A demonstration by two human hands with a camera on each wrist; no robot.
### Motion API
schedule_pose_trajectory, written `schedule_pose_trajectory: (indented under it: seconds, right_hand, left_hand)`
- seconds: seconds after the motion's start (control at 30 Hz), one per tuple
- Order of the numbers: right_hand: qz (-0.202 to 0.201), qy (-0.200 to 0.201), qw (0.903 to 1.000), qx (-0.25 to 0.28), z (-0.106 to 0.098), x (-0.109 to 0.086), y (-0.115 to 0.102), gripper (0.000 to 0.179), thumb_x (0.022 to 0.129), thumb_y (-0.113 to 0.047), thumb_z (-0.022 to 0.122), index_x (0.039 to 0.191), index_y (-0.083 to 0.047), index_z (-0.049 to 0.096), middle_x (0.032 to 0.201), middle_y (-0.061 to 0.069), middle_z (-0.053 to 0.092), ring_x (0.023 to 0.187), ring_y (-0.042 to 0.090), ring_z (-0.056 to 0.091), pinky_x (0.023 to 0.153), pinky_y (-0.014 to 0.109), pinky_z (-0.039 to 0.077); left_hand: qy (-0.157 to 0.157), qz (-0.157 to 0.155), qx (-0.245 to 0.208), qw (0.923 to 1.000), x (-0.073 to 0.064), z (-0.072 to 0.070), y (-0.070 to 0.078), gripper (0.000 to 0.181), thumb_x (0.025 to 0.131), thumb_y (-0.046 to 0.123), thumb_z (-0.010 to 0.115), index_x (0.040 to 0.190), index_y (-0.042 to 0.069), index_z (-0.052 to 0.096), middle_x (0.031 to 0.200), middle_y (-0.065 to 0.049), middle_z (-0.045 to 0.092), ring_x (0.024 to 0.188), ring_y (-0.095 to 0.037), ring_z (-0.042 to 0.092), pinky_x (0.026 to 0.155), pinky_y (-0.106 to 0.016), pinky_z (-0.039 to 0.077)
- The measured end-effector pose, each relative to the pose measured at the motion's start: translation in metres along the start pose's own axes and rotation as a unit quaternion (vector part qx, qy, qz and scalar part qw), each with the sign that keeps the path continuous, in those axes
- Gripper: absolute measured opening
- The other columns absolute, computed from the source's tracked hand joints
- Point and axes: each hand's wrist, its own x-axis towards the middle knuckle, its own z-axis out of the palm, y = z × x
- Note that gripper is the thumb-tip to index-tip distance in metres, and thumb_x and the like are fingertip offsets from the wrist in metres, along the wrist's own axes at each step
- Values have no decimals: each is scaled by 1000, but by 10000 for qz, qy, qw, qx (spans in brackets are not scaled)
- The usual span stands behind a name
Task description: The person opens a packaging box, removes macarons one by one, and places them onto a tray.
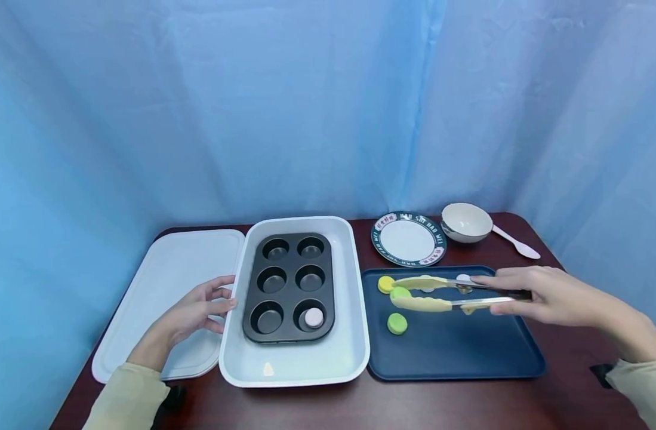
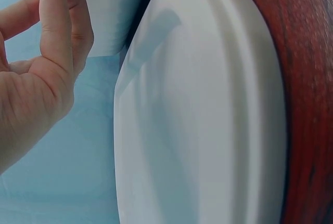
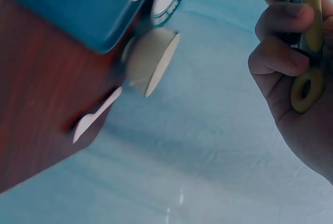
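Observation:
My right hand (image 1: 542,295) grips tongs (image 1: 421,304) with pale yellow tips over the dark blue tray (image 1: 467,358). Between the tips sits a green macaron-like disc (image 1: 400,293); whether both tips touch it I cannot tell. Close by lie a yellow disc (image 1: 385,284) and another green disc (image 1: 397,323). At the left, my left hand (image 1: 201,307) has its fingers at the left wall of a white tub (image 1: 295,370); firm contact is unclear. Inside the tub is a dark muffin pan (image 1: 289,292), with a pale pink disc (image 1: 314,318) in its front right cup.
A white board (image 1: 182,263) lies left of the tub. Behind the tray stand a green-rimmed plate (image 1: 408,239) and a white bowl (image 1: 465,222), with a white spoon (image 1: 523,249) beside the bowl. White discs (image 1: 464,278) lie partly behind the tongs. A blue curtain (image 1: 306,107) hangs behind the table.

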Motion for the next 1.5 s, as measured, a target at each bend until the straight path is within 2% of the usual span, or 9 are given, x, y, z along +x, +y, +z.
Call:
schedule_pose_trajectory:
  seconds: [0.17,0.3,0.47,0.83,1.13,1.23,1.33,1.43,1.5]
  right_hand:
    - [412,-138,9990,79,5,-22,9,48,89,-36,78,136,-32,66,125,1,70,116,22,65,52,18,39]
    - [491,-220,9985,-135,8,-30,16,46,88,-38,79,133,-31,69,123,4,71,111,24,68,56,21,47]
    - [681,-373,9960,-441,8,-35,23,45,87,-43,78,129,-28,71,118,0,72,114,33,67,73,35,60]
    - [1011,-750,9917,-255,6,-40,26,51,87,-51,75,130,-25,71,122,11,70,116,43,63,77,53,59]
    - [1152,-768,9903,-132,5,-42,24,59,84,-52,76,134,-21,69,124,10,70,119,45,60,77,56,58]
    - [1074,-498,9926,-255,4,-41,21,59,83,-49,80,133,-20,69,123,8,70,115,39,64,74,48,60]
    - [820,-112,9961,-321,4,-36,16,54,84,-42,82,133,-23,69,120,4,70,93,16,70,61,30,56]
    - [530,176,9980,-302,3,-28,9,54,85,-36,82,136,-27,67,108,-11,67,62,-5,53,49,19,41]
    - [365,306,9983,-342,1,-21,2,54,86,-35,82,137,-28,66,97,-20,60,55,-8,43,47,18,36]
  left_hand:
    - [-46,46,-16,10000,0,0,-1,70,98,18,68,156,5,31,123,-24,53,98,-31,69,75,-51,61]
    - [-57,67,-17,10000,0,0,-1,71,98,19,68,156,6,31,123,-24,52,98,-31,69,76,-51,61]
    - [-54,46,-30,10000,0,0,-1,71,98,19,68,156,6,31,125,-24,52,98,-30,69,76,-51,61]
    - [-48,-9,32,10000,-1,1,1,71,98,19,68,156,5,31,126,-25,52,99,-30,69,77,-50,61]
    - [-60,10,52,10000,-2,1,2,70,98,19,68,156,5,31,126,-25,52,99,-30,68,77,-50,61]
    - [-76,-17,64,9999,-2,1,2,70,98,19,68,156,6,30,126,-25,52,99,-30,68,77,-50,61]
    - [-37,-11,83,10000,-2,0,3,70,98,19,68,156,6,31,126,-25,52,98,-30,69,76,-50,61]
    - [-15,-1,90,10000,-2,0,4,70,97,19,68,156,5,31,126,-25,52,98,-30,69,75,-50,61]
    - [-37,-11,79,10000,-1,1,4,70,98,19,68,156,5,31,126,-25,52,98,-30,69,76,-51,61]
